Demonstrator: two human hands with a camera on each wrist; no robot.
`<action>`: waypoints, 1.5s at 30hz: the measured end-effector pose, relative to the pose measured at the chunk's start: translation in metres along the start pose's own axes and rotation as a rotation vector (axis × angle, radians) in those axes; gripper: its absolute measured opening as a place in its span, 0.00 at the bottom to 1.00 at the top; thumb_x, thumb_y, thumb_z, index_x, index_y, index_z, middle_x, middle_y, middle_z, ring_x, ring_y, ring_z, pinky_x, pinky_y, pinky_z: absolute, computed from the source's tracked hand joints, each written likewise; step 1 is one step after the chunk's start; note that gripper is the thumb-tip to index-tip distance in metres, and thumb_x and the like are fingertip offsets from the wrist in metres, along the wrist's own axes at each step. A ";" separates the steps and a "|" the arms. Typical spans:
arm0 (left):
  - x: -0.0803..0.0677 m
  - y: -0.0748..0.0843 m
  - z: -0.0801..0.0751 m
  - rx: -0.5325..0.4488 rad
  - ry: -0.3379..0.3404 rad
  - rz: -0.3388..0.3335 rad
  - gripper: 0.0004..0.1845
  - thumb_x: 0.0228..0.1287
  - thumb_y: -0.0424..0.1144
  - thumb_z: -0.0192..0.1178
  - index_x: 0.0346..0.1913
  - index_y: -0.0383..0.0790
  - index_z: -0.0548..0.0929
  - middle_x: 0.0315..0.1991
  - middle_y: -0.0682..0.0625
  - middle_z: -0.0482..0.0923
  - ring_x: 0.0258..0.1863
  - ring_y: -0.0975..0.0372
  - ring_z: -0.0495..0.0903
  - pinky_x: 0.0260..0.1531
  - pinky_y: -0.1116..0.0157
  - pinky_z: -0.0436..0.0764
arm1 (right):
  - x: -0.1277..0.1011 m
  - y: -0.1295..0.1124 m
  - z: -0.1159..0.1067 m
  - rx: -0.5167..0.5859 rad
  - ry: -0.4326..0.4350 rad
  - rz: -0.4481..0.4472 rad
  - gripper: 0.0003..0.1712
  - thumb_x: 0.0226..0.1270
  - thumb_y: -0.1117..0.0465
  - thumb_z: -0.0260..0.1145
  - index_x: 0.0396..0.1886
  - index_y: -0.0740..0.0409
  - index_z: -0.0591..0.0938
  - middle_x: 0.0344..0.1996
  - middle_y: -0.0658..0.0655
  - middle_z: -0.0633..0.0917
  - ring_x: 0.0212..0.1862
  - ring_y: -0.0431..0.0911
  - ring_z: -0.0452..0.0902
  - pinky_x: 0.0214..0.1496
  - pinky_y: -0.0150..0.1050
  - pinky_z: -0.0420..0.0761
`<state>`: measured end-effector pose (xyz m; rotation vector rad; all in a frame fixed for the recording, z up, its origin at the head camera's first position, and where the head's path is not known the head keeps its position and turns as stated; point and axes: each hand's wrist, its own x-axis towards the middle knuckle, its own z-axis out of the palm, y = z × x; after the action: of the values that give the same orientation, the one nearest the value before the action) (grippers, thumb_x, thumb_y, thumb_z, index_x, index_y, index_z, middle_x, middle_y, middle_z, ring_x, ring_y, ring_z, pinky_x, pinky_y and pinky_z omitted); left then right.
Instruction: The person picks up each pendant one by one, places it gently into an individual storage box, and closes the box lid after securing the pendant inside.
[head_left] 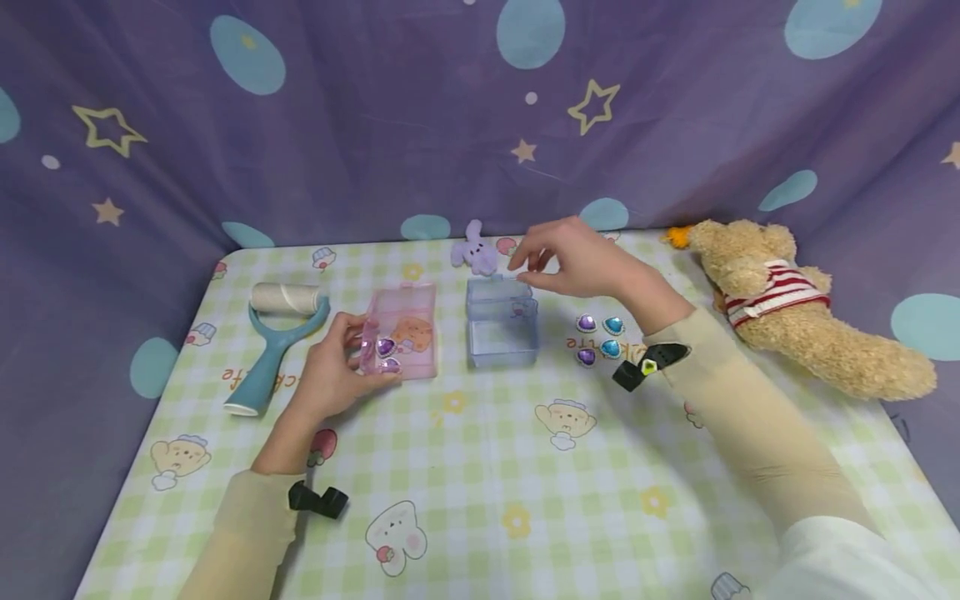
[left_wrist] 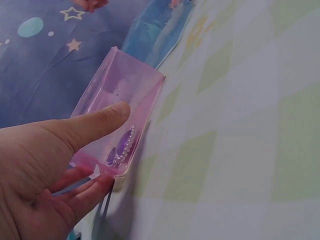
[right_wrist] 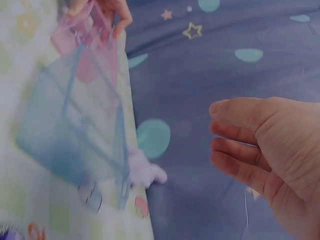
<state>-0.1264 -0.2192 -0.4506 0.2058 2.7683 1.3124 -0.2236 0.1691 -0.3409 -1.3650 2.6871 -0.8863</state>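
Observation:
My left hand (head_left: pixel 337 362) grips a pink see-through plastic box (left_wrist: pixel 125 75) at its left side, thumb over the near wall and fingers around the far side. Two purple heart-shaped gems (head_left: pixel 386 347) with pearly rims lie inside it. To its right stands a blue see-through box (head_left: pixel 504 342) with its lid raised at the back. Above and right of that lid hovers my right hand (right_wrist: pixel 285 150), its fingers loosely bent and nothing between them. Several purple and blue heart gems (head_left: pixel 611 348) lie on the tablecloth right of the blue box.
On the left lies a lint roller (head_left: pixel 270 354) with a teal handle. A small lilac plush bunny (head_left: pixel 478 252) sits behind the blue box. The tan plush toy (head_left: pixel 780 292) in a striped top lies at the right. A purple curtain (head_left: pixel 420 125) hangs behind the table.

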 end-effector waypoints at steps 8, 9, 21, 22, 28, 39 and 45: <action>-0.001 0.001 0.000 0.000 0.006 0.009 0.51 0.48 0.36 0.87 0.72 0.34 0.66 0.66 0.31 0.80 0.61 0.39 0.85 0.60 0.44 0.87 | -0.035 0.021 0.001 -0.048 0.014 0.093 0.06 0.70 0.63 0.73 0.45 0.53 0.92 0.43 0.52 0.92 0.40 0.44 0.90 0.47 0.44 0.92; -0.001 0.001 0.000 0.000 0.007 0.008 0.51 0.47 0.36 0.87 0.72 0.34 0.66 0.66 0.31 0.80 0.62 0.39 0.85 0.60 0.44 0.87 | -0.039 0.023 0.002 -0.048 0.014 0.099 0.06 0.70 0.63 0.74 0.45 0.53 0.92 0.43 0.52 0.92 0.40 0.44 0.90 0.48 0.45 0.92; -0.001 0.001 -0.002 0.005 -0.001 0.008 0.52 0.46 0.37 0.88 0.71 0.34 0.66 0.64 0.31 0.81 0.61 0.38 0.86 0.60 0.43 0.87 | -0.083 0.048 0.020 -0.122 -0.052 0.252 0.09 0.70 0.63 0.74 0.48 0.55 0.91 0.45 0.53 0.91 0.45 0.51 0.87 0.48 0.52 0.87; -0.001 0.002 -0.002 0.008 -0.004 0.009 0.52 0.46 0.37 0.88 0.71 0.34 0.66 0.64 0.31 0.81 0.60 0.39 0.86 0.60 0.44 0.87 | -0.086 0.049 0.022 -0.132 -0.060 0.254 0.09 0.70 0.63 0.74 0.48 0.56 0.91 0.45 0.53 0.91 0.46 0.51 0.87 0.50 0.52 0.87; 0.000 0.003 -0.004 0.038 -0.012 0.010 0.52 0.46 0.40 0.88 0.70 0.34 0.66 0.63 0.32 0.81 0.59 0.39 0.86 0.59 0.44 0.88 | -0.098 0.056 0.034 -0.154 -0.095 0.225 0.08 0.68 0.63 0.76 0.46 0.54 0.92 0.45 0.54 0.90 0.51 0.53 0.86 0.58 0.54 0.86; 0.001 0.000 -0.006 0.082 -0.004 0.051 0.56 0.45 0.42 0.89 0.74 0.36 0.63 0.62 0.32 0.80 0.58 0.39 0.86 0.57 0.43 0.89 | -0.107 0.059 0.045 -0.140 -0.119 0.238 0.12 0.67 0.60 0.78 0.49 0.53 0.91 0.47 0.54 0.90 0.49 0.49 0.86 0.56 0.50 0.88; 0.002 -0.002 -0.006 0.095 -0.007 0.076 0.58 0.44 0.43 0.89 0.77 0.39 0.64 0.65 0.33 0.78 0.59 0.41 0.85 0.56 0.43 0.89 | -0.107 0.059 0.048 -0.132 -0.098 0.235 0.11 0.67 0.61 0.78 0.48 0.55 0.92 0.46 0.55 0.90 0.48 0.50 0.88 0.54 0.50 0.89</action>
<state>-0.1290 -0.2249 -0.4478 0.3227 2.8461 1.1945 -0.1888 0.2527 -0.4362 -1.0486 2.7956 -0.6163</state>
